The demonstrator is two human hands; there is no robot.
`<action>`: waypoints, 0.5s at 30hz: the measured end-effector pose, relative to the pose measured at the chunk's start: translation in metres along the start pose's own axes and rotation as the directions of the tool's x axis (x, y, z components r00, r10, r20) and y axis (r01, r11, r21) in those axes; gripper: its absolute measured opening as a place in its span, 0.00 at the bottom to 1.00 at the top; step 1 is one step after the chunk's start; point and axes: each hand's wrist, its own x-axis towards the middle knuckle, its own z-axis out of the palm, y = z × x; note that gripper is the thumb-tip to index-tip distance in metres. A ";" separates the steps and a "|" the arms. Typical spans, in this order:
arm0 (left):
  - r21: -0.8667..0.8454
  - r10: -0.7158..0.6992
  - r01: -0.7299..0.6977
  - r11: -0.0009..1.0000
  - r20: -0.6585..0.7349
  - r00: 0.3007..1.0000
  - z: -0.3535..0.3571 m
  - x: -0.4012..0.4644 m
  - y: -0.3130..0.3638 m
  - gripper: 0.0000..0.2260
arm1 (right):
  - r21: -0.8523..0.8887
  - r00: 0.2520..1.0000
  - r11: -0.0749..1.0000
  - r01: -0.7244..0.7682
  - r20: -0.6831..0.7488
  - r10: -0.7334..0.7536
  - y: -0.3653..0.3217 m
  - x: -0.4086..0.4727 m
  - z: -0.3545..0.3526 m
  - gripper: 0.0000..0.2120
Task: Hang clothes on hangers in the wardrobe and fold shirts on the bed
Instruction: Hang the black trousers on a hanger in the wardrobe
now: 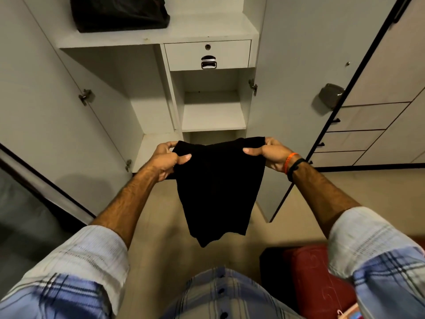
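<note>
Fingers (184,157) of our left hand (166,160) and our right hand (268,153) are clamped on the top corners of a black garment (218,187), thumbs on the near face. We hold it spread between both hands at the centre of view; it hangs free above the floor (322,187). At 12 o'clock the open wardrobe (158,38) shows a drawer (184,56); a dark bundle (119,12) lies on its top shelf at 11 o'clock.

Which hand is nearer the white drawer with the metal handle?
Right. The right hand sits almost straight below the white drawer; the left hand is below and further left. Both grip the black garment.
</note>
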 end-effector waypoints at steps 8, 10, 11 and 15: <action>-0.189 0.164 -0.144 0.971 0.094 0.982 -0.005 -0.016 0.018 0.15 | 0.023 0.996 0.996 0.085 -0.014 -0.085 -0.021 -0.009 0.001 0.17; -0.417 0.198 -0.087 0.905 0.229 0.953 -0.011 -0.022 0.019 0.17 | 0.250 0.987 0.959 0.130 0.060 -0.149 -0.030 -0.016 0.002 0.21; -0.433 0.199 -0.056 0.899 0.292 0.935 -0.012 -0.022 0.013 0.21 | 0.230 0.985 0.968 0.104 0.110 -0.132 -0.029 -0.018 0.004 0.23; 0.013 0.152 -0.164 0.986 0.301 0.942 -0.008 -0.011 -0.014 0.36 | -0.236 0.997 0.972 -0.012 0.070 0.029 0.009 -0.012 0.010 0.12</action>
